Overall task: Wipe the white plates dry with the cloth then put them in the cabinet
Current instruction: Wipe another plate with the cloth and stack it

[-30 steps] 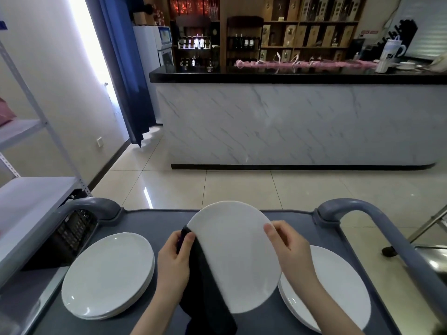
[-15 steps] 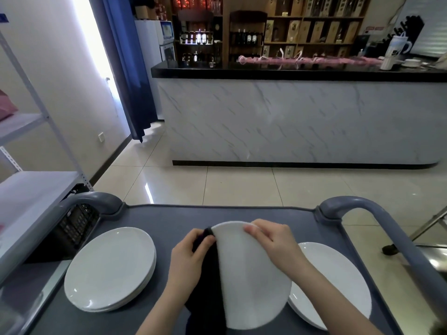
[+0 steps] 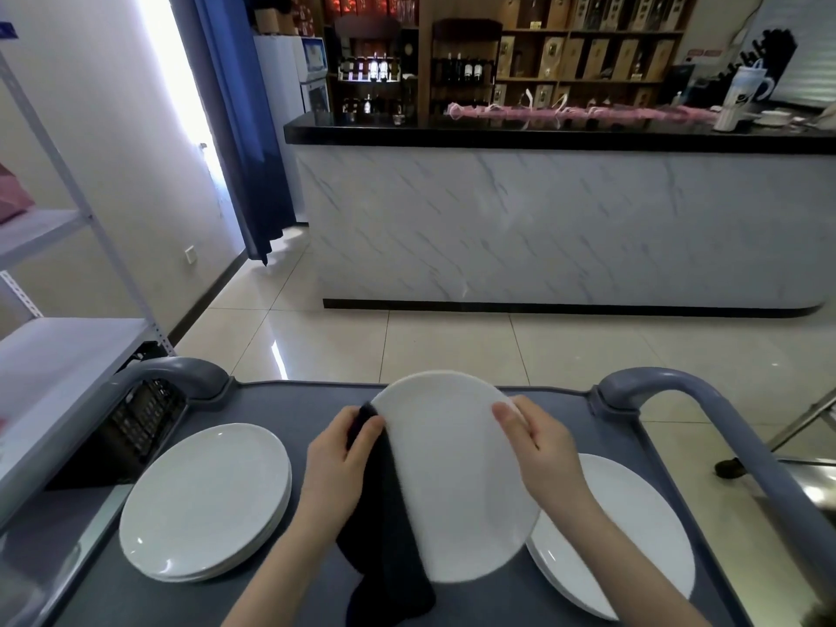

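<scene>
White plate [image 3: 457, 481] between both hands [image 3: 339, 452] [image 3: 540, 445], black cloth [image 3: 389, 540] at left rim

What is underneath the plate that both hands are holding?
Under the held plate, the dark cloth hangs along its left edge, gripped by the left hand. The right stack of plates lies partly covered. How far the cloth reaches beneath is hidden.

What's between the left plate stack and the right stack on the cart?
Head view: the held white plate and dark cloth, gripped by the left hand and right hand.
</scene>
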Tool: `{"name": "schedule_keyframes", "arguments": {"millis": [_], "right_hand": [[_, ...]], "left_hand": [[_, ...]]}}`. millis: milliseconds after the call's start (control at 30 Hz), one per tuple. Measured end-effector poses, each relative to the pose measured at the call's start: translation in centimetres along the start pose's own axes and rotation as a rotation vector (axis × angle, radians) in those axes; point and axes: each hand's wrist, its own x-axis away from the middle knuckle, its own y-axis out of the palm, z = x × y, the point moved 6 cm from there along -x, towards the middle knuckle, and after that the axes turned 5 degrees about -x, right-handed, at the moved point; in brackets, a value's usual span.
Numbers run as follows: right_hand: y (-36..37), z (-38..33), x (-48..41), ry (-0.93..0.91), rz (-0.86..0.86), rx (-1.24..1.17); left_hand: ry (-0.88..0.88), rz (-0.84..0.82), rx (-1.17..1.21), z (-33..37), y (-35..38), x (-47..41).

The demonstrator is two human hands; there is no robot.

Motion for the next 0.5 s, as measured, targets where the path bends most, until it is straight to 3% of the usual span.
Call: {"name": "schedule_keyframes", "arguments": {"millis": [100,167,233,400,500], "right_hand": [[2.0,-1.3,-0.5,-0.073,-0.319,0.173],[2.5,-1.6,-0.6,-0.096,-0.349,0.207],[1.5,-1.5,-0.7,-0.097,-0.215,0.144],[-1.0,0.9,0.6,0.099,0.321,-0.165],[-1.0,1.6,0.5,0.104,0.275,-0.11]], "left_hand": [[0.121,-0.226,-0.136,1.9,1.9,-0.8],[0.124,-0.275,-0.167,2.2,2.8,-1.0],[0.073,-0.206,-0.123,1.6,2.4,-1.5],[-0.213,0.038,0.214,-2.0,2.0,0.2],[-0.268,0.114,0.224,-3.0,2.4,1.7]]}}
